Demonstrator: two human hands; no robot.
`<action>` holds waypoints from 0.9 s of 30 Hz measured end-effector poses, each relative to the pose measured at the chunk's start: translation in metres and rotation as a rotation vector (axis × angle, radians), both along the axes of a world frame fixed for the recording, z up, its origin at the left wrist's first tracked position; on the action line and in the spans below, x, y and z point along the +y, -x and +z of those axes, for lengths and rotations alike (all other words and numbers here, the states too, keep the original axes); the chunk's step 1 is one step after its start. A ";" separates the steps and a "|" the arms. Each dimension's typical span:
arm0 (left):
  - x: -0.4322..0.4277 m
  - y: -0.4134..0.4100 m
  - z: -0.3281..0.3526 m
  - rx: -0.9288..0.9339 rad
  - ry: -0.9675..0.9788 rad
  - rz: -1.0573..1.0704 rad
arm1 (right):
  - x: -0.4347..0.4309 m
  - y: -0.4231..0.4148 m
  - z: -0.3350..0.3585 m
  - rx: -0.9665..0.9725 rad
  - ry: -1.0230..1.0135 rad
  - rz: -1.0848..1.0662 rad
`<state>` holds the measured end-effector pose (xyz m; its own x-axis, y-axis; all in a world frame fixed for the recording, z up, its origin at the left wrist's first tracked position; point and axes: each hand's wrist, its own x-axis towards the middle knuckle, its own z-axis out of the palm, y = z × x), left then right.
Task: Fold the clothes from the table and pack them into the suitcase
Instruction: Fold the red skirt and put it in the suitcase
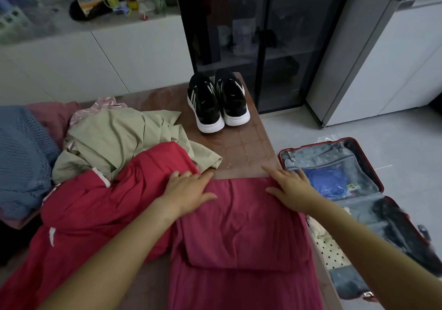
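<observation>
Both hands flat and open, left hand and right hand gripping nothing, just pressing the maroon garment under the palms; I'd smooth outward before folding toward the suitcase beside the right hand.

Dim even indoor light, soft shadows, blurred warped edges

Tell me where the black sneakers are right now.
In the head view, the black sneakers stand side by side at the table's far end, beyond the beige garment.
</observation>
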<state>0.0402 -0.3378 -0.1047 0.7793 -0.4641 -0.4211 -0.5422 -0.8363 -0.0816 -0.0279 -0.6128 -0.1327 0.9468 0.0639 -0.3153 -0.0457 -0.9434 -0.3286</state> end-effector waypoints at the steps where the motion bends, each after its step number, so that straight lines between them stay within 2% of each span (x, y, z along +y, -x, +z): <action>1: 0.000 -0.006 0.003 -0.012 -0.015 -0.007 | 0.000 -0.007 0.003 0.017 0.038 0.013; 4: 0.000 -0.017 0.008 0.035 -0.024 -0.026 | 0.001 -0.024 0.011 0.088 0.097 0.072; 7: 0.000 -0.031 0.020 0.002 0.095 0.030 | -0.005 -0.040 0.021 0.075 0.120 0.072; 12: -0.004 -0.071 0.053 -0.217 0.240 0.119 | -0.013 -0.085 0.051 -0.104 0.110 -0.078; 18: -0.012 -0.106 0.086 -0.527 0.382 0.133 | -0.009 -0.114 0.087 -0.511 0.230 -0.165; 23: 0.000 -0.059 0.082 -0.505 0.466 -0.004 | -0.018 -0.059 0.075 -0.762 0.165 -0.092; 27: 0.028 0.026 0.080 -0.498 0.460 -0.166 | -0.020 0.033 0.058 -0.819 0.116 0.051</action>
